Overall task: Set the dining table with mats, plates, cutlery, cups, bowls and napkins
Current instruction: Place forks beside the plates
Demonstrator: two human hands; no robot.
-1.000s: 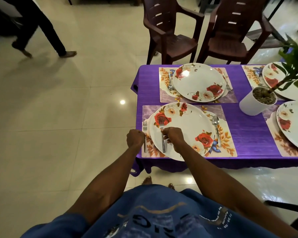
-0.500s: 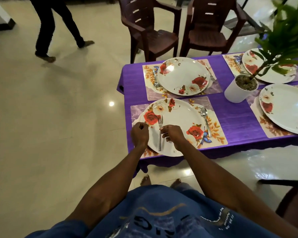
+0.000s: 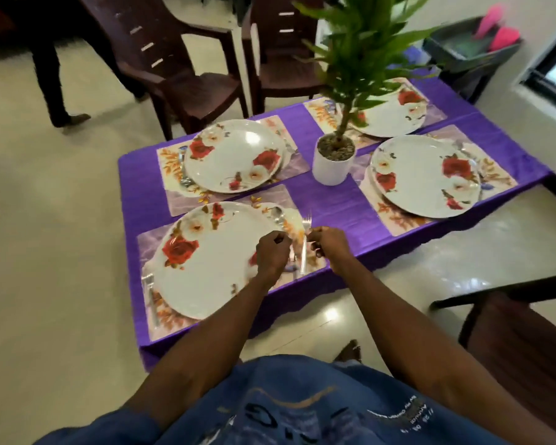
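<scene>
From the head camera, the right hand (image 3: 329, 248) pinches a fork (image 3: 305, 245) by its handle, tines pointing away, over the right edge of the nearest mat (image 3: 151, 242), just beside the near plate (image 3: 215, 271). The left hand (image 3: 272, 252) is curled shut above that plate's right rim; whether it grips anything I cannot tell, since blur hides the fingertips. A spoon (image 3: 278, 215) lies on the mat just past the left hand, partly covered. Another fork (image 3: 150, 295) lies on the mat's left strip, touching nothing but the mat.

The held fork looks like thin steel: light, stiff and slick, so a pinch at mid-handle, as it is taken now, should give the best control when it is laid flat. The plates look hard and glossy, likely to slide on the smooth mats if nudged, and they would chip if knocked off the table edge, which is close to the near setting.

As for containers, the white pot (image 3: 331, 170) in the middle of the purple tablecloth (image 3: 334, 203) holds gravel and a green plant (image 3: 363, 43). All four plates are bare. No cups, bowls or napkins show on the table, so by my judgement the job is perhaps halfway
</scene>
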